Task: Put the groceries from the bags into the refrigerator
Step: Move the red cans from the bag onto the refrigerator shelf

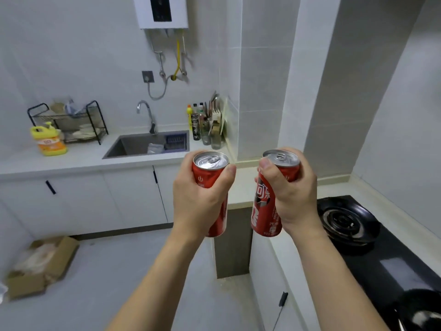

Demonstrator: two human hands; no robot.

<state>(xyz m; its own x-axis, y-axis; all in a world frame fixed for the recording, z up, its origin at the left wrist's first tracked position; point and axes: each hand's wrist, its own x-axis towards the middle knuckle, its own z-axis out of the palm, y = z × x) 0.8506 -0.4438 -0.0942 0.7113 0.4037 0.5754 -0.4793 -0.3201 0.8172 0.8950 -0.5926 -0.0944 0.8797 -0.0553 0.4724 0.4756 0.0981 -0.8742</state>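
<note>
A: What is each hand doing?

B: The left hand (pixel 198 199) has its grip wrapped tight round a tall red drinks can with a silver pull-tab lid (pixel 210 173), thumb up near the rim. The right hand (pixel 290 197) is curled the same way round a second red can with white lettering down its side (pixel 265 209). Both cans are sealed and held in the air at about the same height, near each other but apart, the right one tilted a little.

A: What lies beyond them?

B: A pale desk (pixel 78 161) runs along the left wall with a steel sink (pixel 133 145) sunk into it and a curved chrome tap (pixel 145 114) behind. At its left end stand a yellow detergent jug with an orange label (pixel 49 140) and a black wire dish rack (pixel 68 121). Bottles and a knife block (pixel 207 123) crowd the corner.

A: And on the right?

B: A black glass hob with a round burner (pixel 346 219). At the bottom corner sits something dark and round, maybe a pan; it is too blurred to tell. An open cardboard box (pixel 40 266) rests on the grey floor at lower left.
</note>
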